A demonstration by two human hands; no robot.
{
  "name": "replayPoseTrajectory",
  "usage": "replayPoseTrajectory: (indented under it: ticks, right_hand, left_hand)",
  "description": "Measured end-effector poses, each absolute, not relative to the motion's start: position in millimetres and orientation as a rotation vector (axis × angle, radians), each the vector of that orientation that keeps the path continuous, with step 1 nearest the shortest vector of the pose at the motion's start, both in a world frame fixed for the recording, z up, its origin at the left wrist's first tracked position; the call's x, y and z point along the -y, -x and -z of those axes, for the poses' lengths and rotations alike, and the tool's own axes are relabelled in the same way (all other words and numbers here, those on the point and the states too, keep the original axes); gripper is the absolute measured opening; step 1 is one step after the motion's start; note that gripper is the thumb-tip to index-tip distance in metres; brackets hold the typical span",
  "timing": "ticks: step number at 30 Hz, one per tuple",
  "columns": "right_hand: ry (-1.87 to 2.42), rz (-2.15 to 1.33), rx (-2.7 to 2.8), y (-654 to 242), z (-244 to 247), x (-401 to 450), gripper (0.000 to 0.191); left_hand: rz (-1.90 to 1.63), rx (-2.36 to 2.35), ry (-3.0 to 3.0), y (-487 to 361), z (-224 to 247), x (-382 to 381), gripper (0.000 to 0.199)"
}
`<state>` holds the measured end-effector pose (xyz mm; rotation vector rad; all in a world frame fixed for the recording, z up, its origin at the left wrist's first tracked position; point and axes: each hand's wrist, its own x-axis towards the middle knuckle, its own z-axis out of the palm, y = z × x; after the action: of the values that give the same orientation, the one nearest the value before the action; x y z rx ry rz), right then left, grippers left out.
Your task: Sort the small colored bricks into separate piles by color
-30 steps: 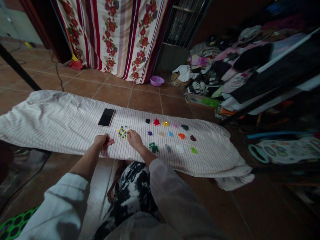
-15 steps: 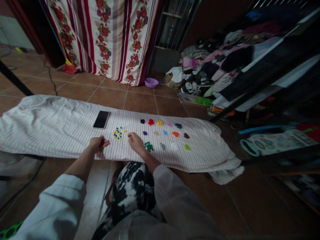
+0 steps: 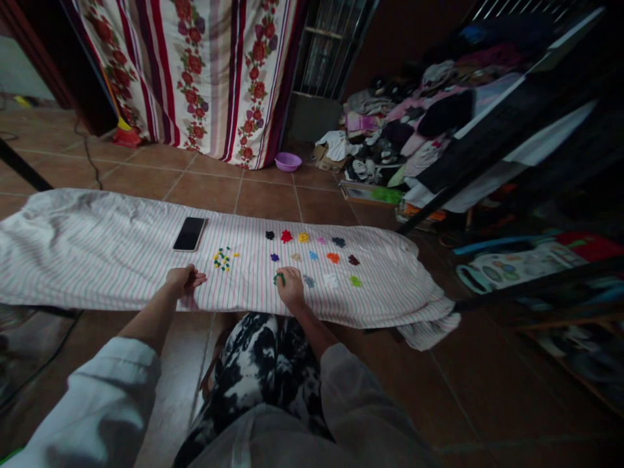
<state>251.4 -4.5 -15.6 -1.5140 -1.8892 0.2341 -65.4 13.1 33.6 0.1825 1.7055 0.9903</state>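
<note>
My right hand (image 3: 291, 286) is over a heap of small dark green pieces (image 3: 278, 279), its fingers bent together and fingertips down at the heap; whatever they pinch is hidden. My left hand (image 3: 188, 279) rests low on the striped cloth (image 3: 131, 260), half curled with fingers pointing right and slightly apart, and nothing shows in it. Between the hands lies a loose group of mixed yellow and green pieces (image 3: 222, 259). Small single-colour heaps spread to the right, among them red (image 3: 286, 236), yellow (image 3: 303, 238), orange (image 3: 332, 258), white (image 3: 331, 281) and lime green (image 3: 355, 281).
A dark-screened phone (image 3: 190, 234) lies on the cloth beyond my left hand. Past the cloth-covered surface are a purple basin (image 3: 288, 162) on the tiled floor, a floral curtain (image 3: 219, 78) and piled clothes (image 3: 390, 123). A dark slanting bar (image 3: 439, 203) crosses at the right.
My right hand has moved right, from beside the mixed yellow and green pieces to the dark green heap. My left hand keeps its place on the cloth. The view has shifted slightly.
</note>
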Motion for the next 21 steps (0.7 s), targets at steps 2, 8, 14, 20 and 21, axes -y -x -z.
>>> replayPoseTrajectory:
  ticks: [2,8,14,20,21]
  right_hand:
    - [1.519,-0.234,1.895,-254,18,7,0.022]
    - [1.496,-0.237,1.893,-259,24,8,0.031]
    - [1.405,-0.210,1.902,-255,29,9,0.022]
    - [1.449,-0.248,2.008,-253,29,11,0.021]
    - [1.462,-0.252,2.013,-253,29,11,0.019]
  left_hand:
    - [-0.993,-1.708,-0.196,65,-35,-13,0.012]
    - [-0.998,-1.715,-0.220,62,-38,-11,0.015]
    - [-0.994,-1.706,-0.207,63,-35,-12,0.011]
    - [-0.990,-1.714,-0.213,64,-30,-15,0.010]
    - [-0.986,-1.716,-0.215,64,-30,-15,0.010]
